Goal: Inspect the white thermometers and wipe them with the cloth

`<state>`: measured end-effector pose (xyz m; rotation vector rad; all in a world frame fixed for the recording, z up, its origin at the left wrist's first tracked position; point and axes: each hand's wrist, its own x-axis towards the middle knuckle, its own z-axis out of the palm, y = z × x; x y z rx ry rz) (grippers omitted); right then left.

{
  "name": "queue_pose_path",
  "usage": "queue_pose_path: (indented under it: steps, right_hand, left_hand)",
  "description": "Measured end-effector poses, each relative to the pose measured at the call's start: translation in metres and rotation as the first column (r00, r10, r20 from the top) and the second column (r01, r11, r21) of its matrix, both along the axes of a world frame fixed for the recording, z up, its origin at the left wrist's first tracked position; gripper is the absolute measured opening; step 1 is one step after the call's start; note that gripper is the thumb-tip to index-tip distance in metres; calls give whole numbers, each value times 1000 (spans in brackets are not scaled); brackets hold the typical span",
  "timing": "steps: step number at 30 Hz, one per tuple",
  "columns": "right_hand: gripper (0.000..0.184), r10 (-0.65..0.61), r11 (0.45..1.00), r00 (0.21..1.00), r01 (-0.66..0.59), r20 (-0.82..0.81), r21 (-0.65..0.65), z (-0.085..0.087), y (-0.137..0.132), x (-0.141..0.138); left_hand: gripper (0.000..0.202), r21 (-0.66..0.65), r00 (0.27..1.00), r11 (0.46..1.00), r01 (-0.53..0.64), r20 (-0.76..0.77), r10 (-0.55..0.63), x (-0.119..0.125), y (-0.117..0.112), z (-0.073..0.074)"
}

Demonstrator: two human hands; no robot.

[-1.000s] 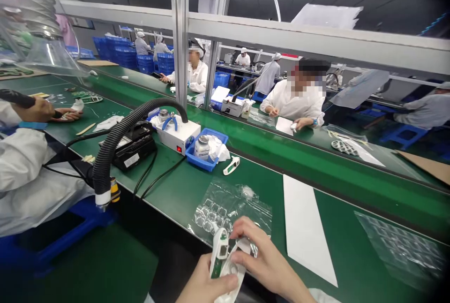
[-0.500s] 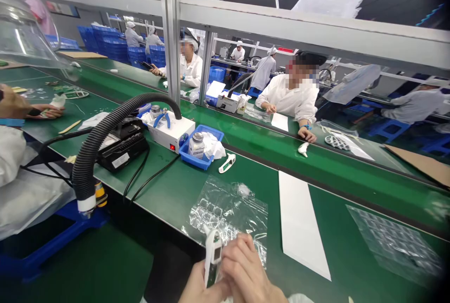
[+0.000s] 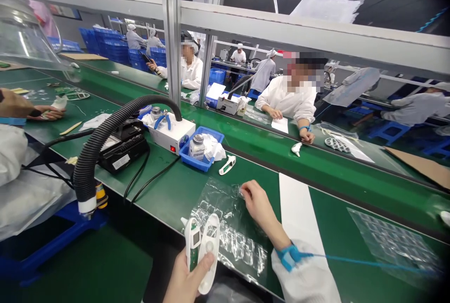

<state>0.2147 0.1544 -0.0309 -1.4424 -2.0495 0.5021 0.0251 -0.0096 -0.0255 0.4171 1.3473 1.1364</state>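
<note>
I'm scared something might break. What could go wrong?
The left hand holds a white plastic shell with a green circuit board and a white oval plastic cover near the edge of the green table; either might slip and fall. The right hand is at a small clear scrap by clear plastic packaging; it could get lost.

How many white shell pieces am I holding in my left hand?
2: a shell with a green board, leftmost in your left hand, and a cover piece to its right. Your hand may hide another.
</note>
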Motion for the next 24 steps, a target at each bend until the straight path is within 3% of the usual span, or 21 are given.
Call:
queue_pose_path:
  steps: [3,6,10,15,17,19,21,24]
  right_hand:
    - [14,97,992,995,-96,4,-80,-1,-31,-21]
    - [12,83,990,994,-75,67,-116,-11,-48,-38]
    - [16,-9,996,997,17,82,-89,-19,-56,-49]
    - [20,16,998,993,-10,-119,55,-9,-70,-52]
    - [23,-36,999,955,31,-294,-22,1,-74,-50]
    - [25,-112,979,892,22,-438,-204,10,-77,-49]
    - [27,-143,933,855,-51,-498,-356,17,-81,-50]
    - [26,-134,890,850,-122,-509,-438,20,-88,-55]
  left_hand:
    - [60,-1,999,1000,-26,41,26,-6,2,-11]
    - [56,12,999,1000,-26,32,26,-10,3,-17]
    - [53,28,998,999,-46,-38,47,-14,2,-20]
    - [51,45,997,999,13,-81,-9,-20,1,-25]
    - [52,50,995,998,32,-98,-27,-20,1,-28]
    - [50,56,991,997,58,-123,-50,-19,0,-29]
    - [47,75,985,995,72,-164,-58,-16,0,-28]
    - [43,104,972,993,50,-234,-24,-11,1,-23]
